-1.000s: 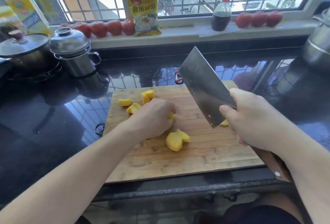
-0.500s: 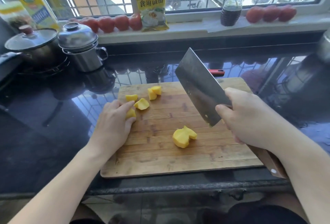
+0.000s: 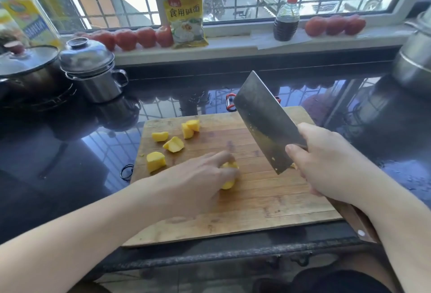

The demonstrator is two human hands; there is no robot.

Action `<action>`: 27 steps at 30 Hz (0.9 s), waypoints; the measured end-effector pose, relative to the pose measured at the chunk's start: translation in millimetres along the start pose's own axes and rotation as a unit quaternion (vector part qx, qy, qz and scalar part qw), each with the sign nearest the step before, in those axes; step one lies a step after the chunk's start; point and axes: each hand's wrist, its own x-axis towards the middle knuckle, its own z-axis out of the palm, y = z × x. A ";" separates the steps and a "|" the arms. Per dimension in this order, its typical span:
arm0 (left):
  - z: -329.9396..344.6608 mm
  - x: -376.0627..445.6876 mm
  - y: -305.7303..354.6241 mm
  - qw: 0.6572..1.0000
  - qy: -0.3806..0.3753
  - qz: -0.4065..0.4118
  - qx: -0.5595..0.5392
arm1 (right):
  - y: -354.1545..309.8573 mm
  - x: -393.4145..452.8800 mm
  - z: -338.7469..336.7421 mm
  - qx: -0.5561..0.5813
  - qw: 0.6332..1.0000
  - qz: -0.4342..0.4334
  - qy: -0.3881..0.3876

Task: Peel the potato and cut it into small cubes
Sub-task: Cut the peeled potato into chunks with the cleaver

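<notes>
Head camera, looking forward-down, close over cutting board [image 3: 268, 201].

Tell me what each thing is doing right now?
Left hand: holding the big potato piece on the cutting board.
Right hand: gripping the cleaver, raised.
Cut chunks: lying loose.
Steel pot: lid on.
Sauce bottle: capped, upright.

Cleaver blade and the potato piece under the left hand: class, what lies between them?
Head view: only bare cutting board lies between the cleaver and the potato piece.
</notes>
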 end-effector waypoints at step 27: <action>48.6 -23.0 -6.8 0.895 0.245 -0.268 -0.259 | -17.5 -9.2 25.2 -0.007 0.996 -0.081 -0.037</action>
